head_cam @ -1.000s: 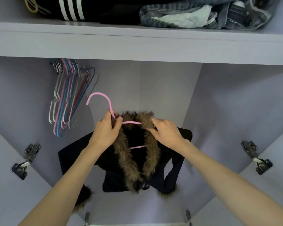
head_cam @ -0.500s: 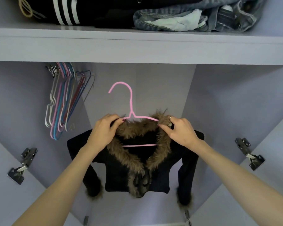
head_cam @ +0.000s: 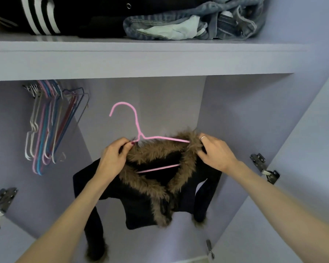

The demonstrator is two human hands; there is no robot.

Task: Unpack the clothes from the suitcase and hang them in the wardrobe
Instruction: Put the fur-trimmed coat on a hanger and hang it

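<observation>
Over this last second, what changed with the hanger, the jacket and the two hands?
The pink hanger swung from tilted left to upright, hook free of any rail. The jacket spread out across it, and the sleeves dropped to hang. The right hand moved outward along the fur collar. The left hand still pinches the collar by the hanger's neck. The spare hangers and shelf clothes are unchanged.

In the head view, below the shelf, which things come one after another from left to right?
Left door hinge → bundle of empty hangers → left hand → right hand → right door hinge.
</observation>
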